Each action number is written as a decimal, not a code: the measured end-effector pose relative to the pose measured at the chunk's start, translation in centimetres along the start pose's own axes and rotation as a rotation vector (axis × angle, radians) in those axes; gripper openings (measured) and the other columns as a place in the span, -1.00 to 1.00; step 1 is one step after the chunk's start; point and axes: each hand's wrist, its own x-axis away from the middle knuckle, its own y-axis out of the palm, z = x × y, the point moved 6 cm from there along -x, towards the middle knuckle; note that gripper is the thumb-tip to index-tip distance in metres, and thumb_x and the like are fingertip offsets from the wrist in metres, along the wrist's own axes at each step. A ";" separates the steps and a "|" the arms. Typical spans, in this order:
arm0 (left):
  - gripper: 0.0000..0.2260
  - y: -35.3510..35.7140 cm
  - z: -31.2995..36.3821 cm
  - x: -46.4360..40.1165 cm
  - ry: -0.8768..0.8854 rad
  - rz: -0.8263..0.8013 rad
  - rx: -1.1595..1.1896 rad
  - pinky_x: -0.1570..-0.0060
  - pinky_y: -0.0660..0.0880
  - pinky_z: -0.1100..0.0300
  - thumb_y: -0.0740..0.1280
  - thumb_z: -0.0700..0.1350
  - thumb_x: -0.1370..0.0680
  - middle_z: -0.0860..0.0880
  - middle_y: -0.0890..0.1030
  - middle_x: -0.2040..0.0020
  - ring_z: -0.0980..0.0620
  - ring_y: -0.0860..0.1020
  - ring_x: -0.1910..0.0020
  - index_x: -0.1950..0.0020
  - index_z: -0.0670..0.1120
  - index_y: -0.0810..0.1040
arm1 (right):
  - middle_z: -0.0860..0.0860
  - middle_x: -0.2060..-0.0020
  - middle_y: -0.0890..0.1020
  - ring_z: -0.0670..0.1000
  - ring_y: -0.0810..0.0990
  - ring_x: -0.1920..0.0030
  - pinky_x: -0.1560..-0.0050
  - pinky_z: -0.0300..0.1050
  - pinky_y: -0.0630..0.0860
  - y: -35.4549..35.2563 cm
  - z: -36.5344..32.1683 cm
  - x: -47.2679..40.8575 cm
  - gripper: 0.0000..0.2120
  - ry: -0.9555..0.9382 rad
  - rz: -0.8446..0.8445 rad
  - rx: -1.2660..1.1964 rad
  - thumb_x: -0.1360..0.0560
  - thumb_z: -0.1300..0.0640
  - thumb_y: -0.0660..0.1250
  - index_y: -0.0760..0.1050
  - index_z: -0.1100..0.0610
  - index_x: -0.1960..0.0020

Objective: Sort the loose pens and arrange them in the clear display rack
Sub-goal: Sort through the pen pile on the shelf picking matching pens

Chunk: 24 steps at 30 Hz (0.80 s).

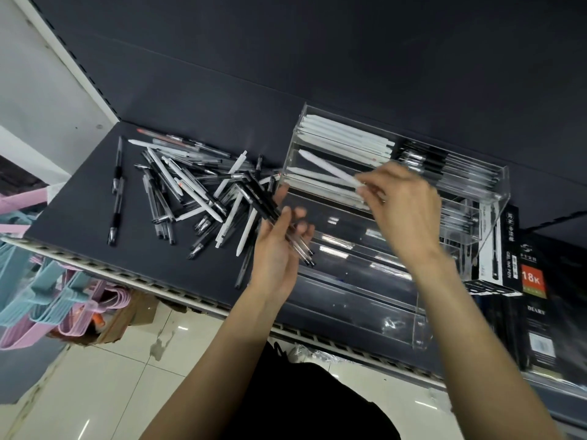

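A heap of loose pens (190, 185), white, black and clear, lies on the dark shelf (95, 192) left of the clear display rack (397, 249). White pens (349, 138) fill the rack's upper left tiers, and black and clear pens (451, 166) fill the upper right. My right hand (403, 204) pinches the end of a white pen (330, 168), which slants over a left tier. My left hand (279, 246) grips a bundle of black and clear pens (270, 211) in front of the rack's left edge.
A black gel-pen box (505, 246) and dark notebooks (540, 328) stand right of the rack. Pink and blue hangers (41, 296) hang below the shelf at the left, above a cardboard box (127, 319). The floor has pale tiles.
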 end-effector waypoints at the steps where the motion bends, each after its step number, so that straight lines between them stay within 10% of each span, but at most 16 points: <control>1: -0.69 -0.4 0.0 0.0 -0.009 0.032 -0.002 0.18 0.49 0.28 0.09 -0.22 -0.66 0.06 0.50 0.33 0.19 0.41 0.41 -0.36 -0.04 0.43 | -0.02 0.14 0.64 0.05 0.60 0.16 0.27 -0.12 0.53 0.0 0.2 -0.7 -0.87 -0.048 0.004 0.073 -0.46 0.16 0.43 0.65 0.09 0.00; 10: -0.75 -0.8 0.2 -0.1 -0.066 -0.001 0.074 0.44 0.30 0.38 0.09 0.00 -0.66 0.09 0.26 0.41 0.18 0.22 0.48 -0.21 0.05 0.52 | 0.01 0.40 0.51 0.03 0.48 0.34 0.47 -0.22 0.27 3.6 -1.2 -3.2 -0.72 -0.392 -0.048 0.590 -0.14 0.44 0.42 0.53 0.12 0.28; 17: -0.71 -1.7 0.4 0.4 -0.024 0.014 -0.051 -0.07 0.38 0.22 0.06 0.01 -0.65 0.11 0.56 0.20 0.19 0.50 0.22 -0.24 0.04 0.52 | 0.00 0.46 0.50 0.00 0.48 0.46 0.50 -0.29 0.11 5.3 -1.2 -2.7 -0.67 -0.438 -0.220 0.647 0.00 0.44 0.44 0.52 0.12 0.32; 21: -0.68 -2.1 0.9 1.0 -0.001 0.085 -0.294 -0.16 0.31 0.23 0.04 0.08 -0.65 0.09 0.57 0.00 0.19 0.50 -0.03 -0.23 0.11 0.54 | 0.00 0.36 0.57 0.02 0.58 0.37 0.48 -0.23 0.19 5.0 -1.8 -3.3 -0.73 -0.431 -0.325 0.716 -0.18 0.37 0.46 0.57 0.11 0.19; 24: -0.72 -2.1 1.2 1.6 -0.014 0.097 -0.347 0.02 0.39 0.32 0.10 0.08 -0.64 0.07 0.47 0.17 0.20 0.45 0.19 -0.17 0.15 0.59 | 0.05 0.12 0.58 0.12 0.62 0.16 0.38 -0.13 0.28 5.1 -1.3 -3.9 -0.79 -0.390 -0.404 0.668 -0.48 0.36 0.27 0.50 0.16 -0.06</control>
